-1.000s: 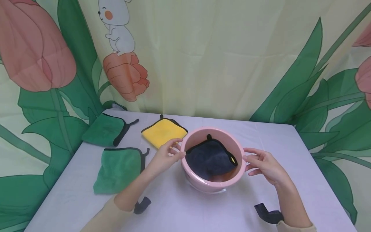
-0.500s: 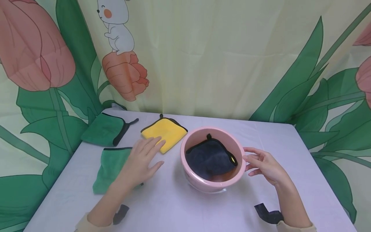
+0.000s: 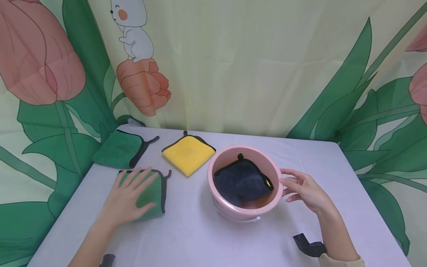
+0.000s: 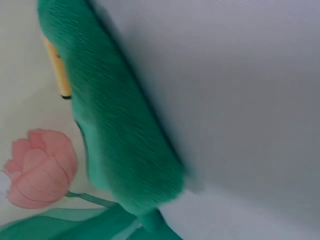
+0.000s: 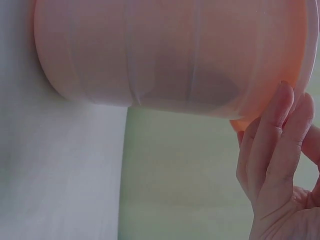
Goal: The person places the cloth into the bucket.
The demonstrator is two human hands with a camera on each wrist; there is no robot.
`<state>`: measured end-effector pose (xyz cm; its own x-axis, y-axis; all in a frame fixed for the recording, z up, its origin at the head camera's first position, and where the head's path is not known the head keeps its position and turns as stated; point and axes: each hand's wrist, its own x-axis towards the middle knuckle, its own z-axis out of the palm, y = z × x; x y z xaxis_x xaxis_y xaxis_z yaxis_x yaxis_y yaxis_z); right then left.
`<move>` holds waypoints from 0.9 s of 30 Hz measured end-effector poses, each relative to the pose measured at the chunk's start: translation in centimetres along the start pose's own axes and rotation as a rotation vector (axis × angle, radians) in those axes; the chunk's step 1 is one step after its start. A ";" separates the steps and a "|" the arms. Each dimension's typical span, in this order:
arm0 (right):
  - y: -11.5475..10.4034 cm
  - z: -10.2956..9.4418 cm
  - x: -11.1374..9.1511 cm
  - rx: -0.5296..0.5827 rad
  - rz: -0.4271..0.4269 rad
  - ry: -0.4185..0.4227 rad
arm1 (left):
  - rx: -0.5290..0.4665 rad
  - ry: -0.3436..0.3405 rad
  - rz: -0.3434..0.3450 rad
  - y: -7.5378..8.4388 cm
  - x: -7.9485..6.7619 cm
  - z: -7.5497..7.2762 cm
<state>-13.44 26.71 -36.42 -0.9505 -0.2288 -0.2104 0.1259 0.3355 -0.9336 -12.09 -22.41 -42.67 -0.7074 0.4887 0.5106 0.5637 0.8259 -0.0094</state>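
My left hand (image 3: 125, 200) has its fingers spread, palm down, over the nearer green cloth (image 3: 156, 193), covering its left part in the head view. In the left wrist view a thick folded green edge of cloth (image 4: 110, 115) stands close to the camera, and no fingers show. To the right, my right hand (image 3: 307, 191) holds the rim of a pink bucket (image 3: 230, 212), thumb on top and fingers beneath. The right wrist view has the fingertips right at the rim of the bucket (image 5: 165, 55). Inside the bucket lies a folded dark navy cloth (image 3: 241, 183) with a black edge.
Behind lie a folded yellow cloth (image 3: 188, 154) with black trim and a darker green cloth (image 3: 120, 148) at the table's left edge. A white tablecloth (image 3: 200, 241) covers the table. A curtain (image 3: 233, 66) printed with tulips and a rabbit hangs behind it.
My left hand has let go of the bucket's rim and moved left, past the yellow cloth, to the nearer green cloth. My right hand and the bucket stay where they were.
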 end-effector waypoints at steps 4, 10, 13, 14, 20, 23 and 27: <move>0.1 -0.1 0.1 0.008 -0.002 -0.006 | 0.013 -0.069 -0.006 -1.1 -1.4 0.2; 0.2 -0.1 0.1 0.006 -0.004 -0.008 | 0.003 -0.180 -0.040 -2.5 -2.8 0.2; 0.2 -0.1 0.1 0.006 -0.008 -0.008 | 0.005 -0.213 -0.055 -2.9 -3.2 0.2; 0.2 -0.1 0.1 0.007 -0.010 -0.008 | 0.008 -0.225 -0.060 -3.0 -3.4 0.2; 0.2 0.0 0.1 0.009 -0.014 -0.010 | 0.021 -0.251 -0.052 -3.2 -4.0 0.5; 0.2 0.0 0.1 0.005 -0.008 -0.006 | 0.027 -0.269 -0.042 -3.4 -4.1 0.7; 0.2 0.0 0.1 0.001 -0.004 -0.004 | 0.031 -0.315 -0.044 -3.5 -4.1 1.0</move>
<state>-13.51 26.74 -36.61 -0.9499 -0.2333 -0.2082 0.1228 0.3340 -0.9345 -11.57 -27.02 -45.54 -0.8310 0.5110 0.2200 0.5195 0.8542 -0.0216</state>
